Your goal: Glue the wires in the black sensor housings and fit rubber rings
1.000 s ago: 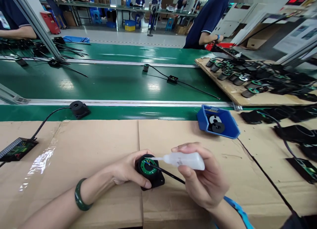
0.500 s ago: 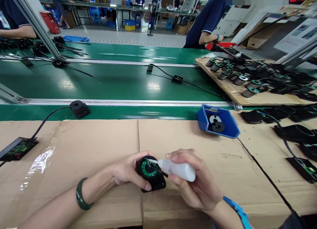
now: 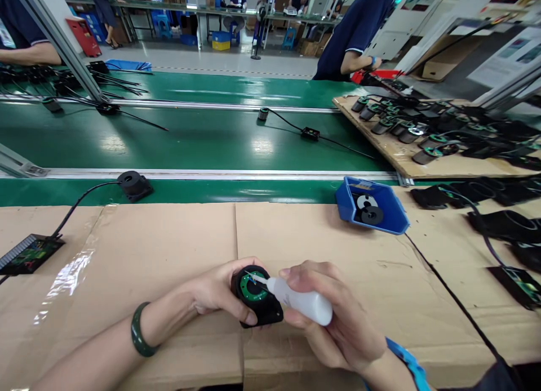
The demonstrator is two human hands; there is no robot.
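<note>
My left hand (image 3: 222,292) is closed around a black housing (image 3: 266,311) with a round green circuit board (image 3: 250,289) in its opening, facing up. Thin coloured wires show at the middle of the board. In my right hand (image 3: 333,312) is a white squeeze bottle (image 3: 302,298), tilted with its narrow nozzle pointing left over the board. The nozzle tip is at the board's upper part; whether it touches cannot be made out. Fingers and thumb press the bottle from both sides.
Cardboard (image 3: 160,239) covers the bench. A blue bin (image 3: 395,210) holds black and white discs. Another black housing (image 3: 134,186) with a cable lies at left. Beyond, a green conveyor (image 3: 190,137) carries a small motor (image 3: 262,114). A wooden board (image 3: 456,168) bears several motors. Co-workers stand beyond.
The bottle's nozzle has shifted slightly left over the green board, and the bottle's body has tipped a little lower. The small motor on the conveyor has moved right.
</note>
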